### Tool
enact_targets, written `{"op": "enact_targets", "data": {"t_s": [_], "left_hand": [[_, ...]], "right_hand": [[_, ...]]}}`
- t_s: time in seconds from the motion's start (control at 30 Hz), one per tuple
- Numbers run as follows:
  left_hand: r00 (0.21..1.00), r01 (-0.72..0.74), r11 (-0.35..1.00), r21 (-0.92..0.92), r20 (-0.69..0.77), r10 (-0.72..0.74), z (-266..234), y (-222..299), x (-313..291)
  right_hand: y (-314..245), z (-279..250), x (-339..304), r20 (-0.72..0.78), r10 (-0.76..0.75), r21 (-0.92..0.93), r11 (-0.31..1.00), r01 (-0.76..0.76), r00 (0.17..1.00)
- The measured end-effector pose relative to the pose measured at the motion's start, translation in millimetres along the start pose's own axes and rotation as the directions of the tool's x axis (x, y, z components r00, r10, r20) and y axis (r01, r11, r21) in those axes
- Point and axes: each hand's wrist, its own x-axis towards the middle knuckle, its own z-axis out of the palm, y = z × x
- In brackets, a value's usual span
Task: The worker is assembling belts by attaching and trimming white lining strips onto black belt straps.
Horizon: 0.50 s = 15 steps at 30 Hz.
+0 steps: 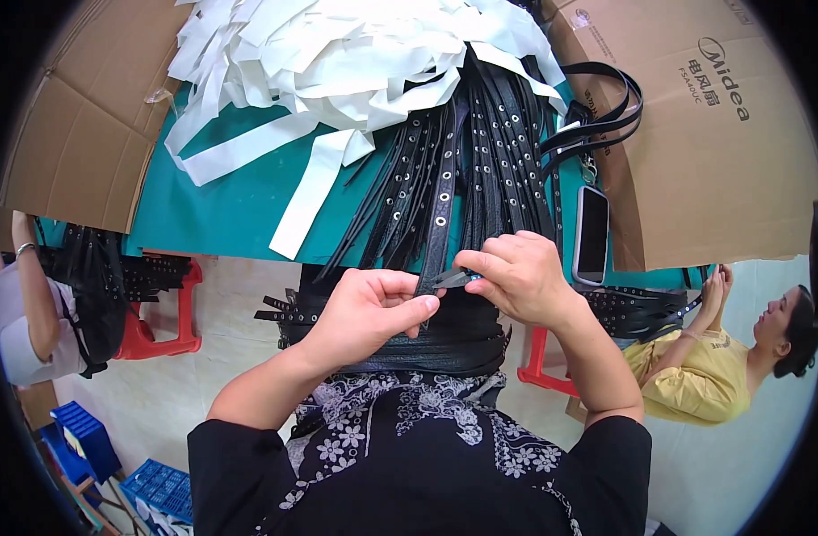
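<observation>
My left hand (366, 308) pinches the near end of a black strap (441, 214) lined with metal eyelets. The strap hangs over the table's front edge toward me. In my right hand (520, 279) is a pair of small thread snips (452, 279), mostly hidden by the fingers. Its grey blades point left and lie at the strap's end, close to my left fingertips. Around this strap a thick bunch of similar eyelet straps (507, 152) spreads over the table. Across my lap rests a stack of black straps (427, 348).
White fabric strips (319, 62) are heaped on the teal table (212, 210). Cardboard boxes (721, 170) flank it. A phone (591, 234) lies to the right of the straps. One person (699, 375) in yellow is at the right, another (33, 304) at the left, near red stools (172, 322).
</observation>
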Motion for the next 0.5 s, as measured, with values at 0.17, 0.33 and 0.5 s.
{"op": "enact_targets", "data": {"t_s": [0.17,0.33,0.5], "left_hand": [[0.999,0.027,0.999,-0.041,0.029,-0.026,-2.8,-1.6,1.5],[0.999,0.029,0.999,-0.043,0.034,-0.028,-3.2,-3.9,3.9],[0.999,0.035,0.998,-0.044,0.04,-0.033,-3.0,-5.9,8.4]], "right_hand": [[7.0,1.5,4.8,-0.041,-0.082,-0.005,0.997,0.081,0.996],[9.0,-0.5,4.2,-0.027,-0.095,-0.015,0.995,0.094,0.995],[11.8,0.6,1.8,-0.019,-0.083,-0.01,0.997,0.083,0.996]]}}
